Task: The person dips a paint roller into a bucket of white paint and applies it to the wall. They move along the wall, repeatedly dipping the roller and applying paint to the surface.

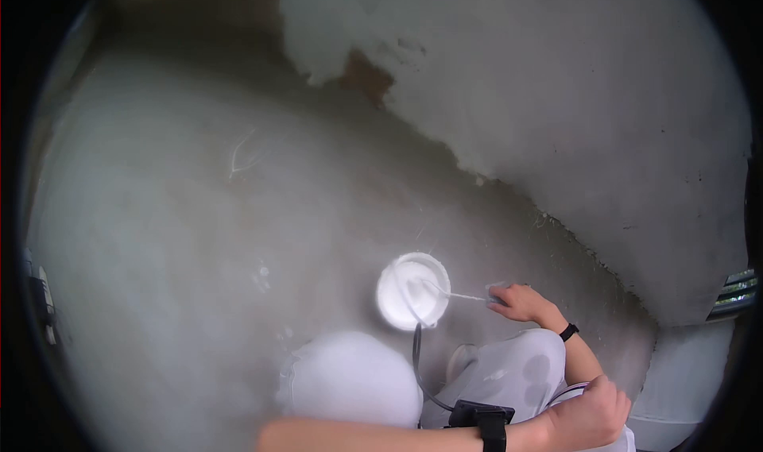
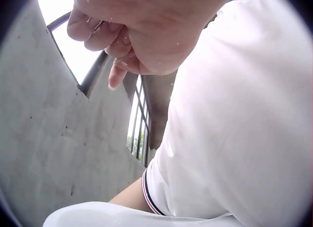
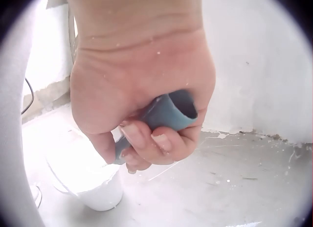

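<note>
My right hand (image 1: 520, 303) grips a tool by its blue-grey hollow handle (image 3: 168, 112), fingers wrapped around it. From that hand, a thin white-coated part of the tool (image 1: 465, 296) reaches left over a white bucket (image 1: 382, 305). White paste (image 1: 415, 277) fills part of the bucket; the tool's far end overlaps the paste in the head view. My left hand (image 1: 592, 416) is near my body at the lower right, fingers loosely curled, holding nothing. White specks dot its palm in the left wrist view.
A partly coated wall (image 1: 556, 94) rises at the upper right, with ragged lower edges. Grey floor (image 1: 199, 237) spreads to the left, marked with white smears. My white-clothed knee (image 1: 350, 380) is close to the bucket. A dark cable (image 1: 417, 357) runs past the bucket to a black wrist device (image 1: 477, 414).
</note>
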The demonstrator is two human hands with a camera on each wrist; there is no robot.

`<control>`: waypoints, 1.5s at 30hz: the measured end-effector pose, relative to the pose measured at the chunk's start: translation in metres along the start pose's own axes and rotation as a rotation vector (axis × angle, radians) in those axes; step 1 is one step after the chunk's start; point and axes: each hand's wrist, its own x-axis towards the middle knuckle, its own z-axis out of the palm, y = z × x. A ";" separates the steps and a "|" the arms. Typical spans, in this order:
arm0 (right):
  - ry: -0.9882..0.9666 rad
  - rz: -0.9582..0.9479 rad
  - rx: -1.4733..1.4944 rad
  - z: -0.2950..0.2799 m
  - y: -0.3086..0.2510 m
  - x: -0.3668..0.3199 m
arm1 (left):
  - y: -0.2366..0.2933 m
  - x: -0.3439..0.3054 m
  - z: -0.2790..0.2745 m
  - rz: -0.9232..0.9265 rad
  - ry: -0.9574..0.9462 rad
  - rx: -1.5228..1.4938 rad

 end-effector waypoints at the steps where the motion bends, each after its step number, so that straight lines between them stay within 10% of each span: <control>1: -0.038 0.062 0.011 -0.005 -0.007 0.000 | -0.001 0.002 -0.011 -0.050 -0.005 -0.049; 14: 0.069 0.028 0.064 -0.002 0.010 -0.007 | -0.008 0.003 -0.034 -0.092 -0.108 0.012; 16: 0.023 0.028 0.315 0.008 0.021 -0.005 | -0.010 0.005 -0.036 -0.370 -0.617 -0.001; 34: 0.184 -0.080 0.652 0.097 0.105 0.013 | -0.202 -0.094 -0.021 -1.468 -0.864 0.304; 40: 0.229 -0.176 0.602 0.115 0.124 0.032 | -0.199 -0.153 0.006 -2.195 -0.374 -0.185; 45: 0.181 -0.189 0.641 0.122 0.134 0.029 | -0.214 -0.212 0.033 -2.189 -0.353 -0.356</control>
